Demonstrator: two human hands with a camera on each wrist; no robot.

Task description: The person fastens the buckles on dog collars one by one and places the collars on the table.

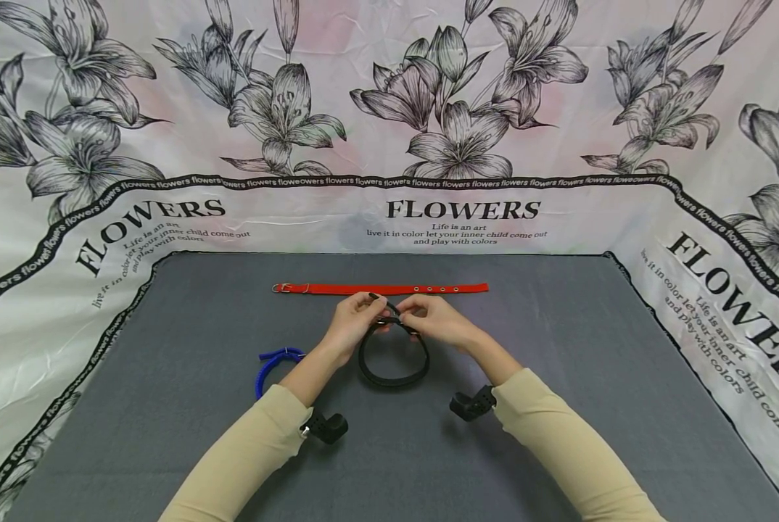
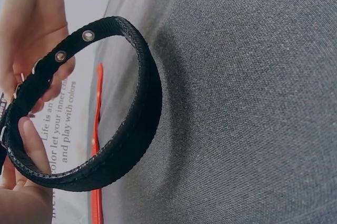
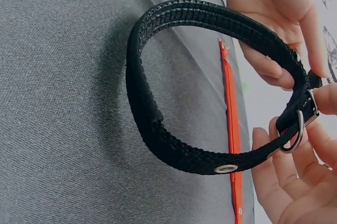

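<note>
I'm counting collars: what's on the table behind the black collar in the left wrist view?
The red collar shows through the loop of the black collar, whose lower side hides one stretch of it.

I see a grey, fabric-textured tabletop (image 1: 559, 326); a red collar (image 1: 344, 289) lies stretched straight on it. On my side of the red collar, toward its buckle end (image 1: 285, 288), a blue collar (image 1: 280, 354) lies curled into a loop, partly hidden from me.

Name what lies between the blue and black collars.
In the head view, the left wrist and grey table lie between the blue collar and black collar.
</note>
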